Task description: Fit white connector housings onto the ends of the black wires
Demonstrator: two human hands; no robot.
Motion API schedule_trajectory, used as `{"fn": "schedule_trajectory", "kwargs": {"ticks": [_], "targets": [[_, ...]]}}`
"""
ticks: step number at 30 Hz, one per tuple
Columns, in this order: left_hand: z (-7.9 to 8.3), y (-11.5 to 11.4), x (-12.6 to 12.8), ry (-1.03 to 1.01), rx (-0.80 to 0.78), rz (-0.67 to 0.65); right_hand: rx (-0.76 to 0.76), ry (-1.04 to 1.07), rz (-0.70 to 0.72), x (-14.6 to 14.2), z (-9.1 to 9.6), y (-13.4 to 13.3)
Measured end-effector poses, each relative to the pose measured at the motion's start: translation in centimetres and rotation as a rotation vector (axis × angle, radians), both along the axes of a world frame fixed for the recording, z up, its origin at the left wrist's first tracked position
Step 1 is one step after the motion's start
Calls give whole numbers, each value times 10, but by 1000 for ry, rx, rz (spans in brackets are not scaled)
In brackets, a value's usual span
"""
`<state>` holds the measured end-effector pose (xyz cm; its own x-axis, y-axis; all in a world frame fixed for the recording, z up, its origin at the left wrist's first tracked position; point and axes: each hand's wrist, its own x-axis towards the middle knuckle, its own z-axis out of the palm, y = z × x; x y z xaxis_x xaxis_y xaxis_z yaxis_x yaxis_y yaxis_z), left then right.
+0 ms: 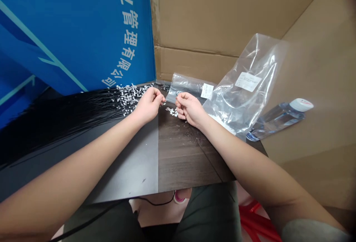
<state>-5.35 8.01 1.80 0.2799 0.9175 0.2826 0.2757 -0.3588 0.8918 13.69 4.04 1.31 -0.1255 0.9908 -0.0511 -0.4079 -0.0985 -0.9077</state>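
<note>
beyond right hand [189, 109] | large bag [246, 99], tilted bottle [279, 120] | forearm [239, 147] overlapping bag

White characters [129, 37] on the blue panel [69, 23] read 业管理有限公司, running down in a curve from 业 at the top to 司 at the bottom. The big bag [256, 58] bore a white label [248, 81] and the small bag [185, 83] another, their print too small to read. The bottle cap's [302, 105] red marking was illegible.
</note>
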Motion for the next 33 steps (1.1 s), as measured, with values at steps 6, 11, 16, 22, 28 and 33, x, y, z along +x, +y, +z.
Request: {"fn": "schedule_trajectory", "kwargs": {"ticks": [6,11,16,22,28,33], "targets": [[2,-27,-5,-268,-237,-129,17,-35,6,-6,3,-5],[-14,-29,-14,-179,-153,-100,88,-159,-7,-8,-7,-2],[-16,-30,-19,-28,-78,-145,323,-455,-42,-9,-15,-3],[-18,-37,-18,-101,-110,-156,495,-794,-50,-7,-17,-11],[-20,-32,-16,-150,-108,-127,584,-860,-43,-3,-20,-9],[-19,-32,-16,-193,-127,-105,613,-899,-63,-1,-21,-6]]}}
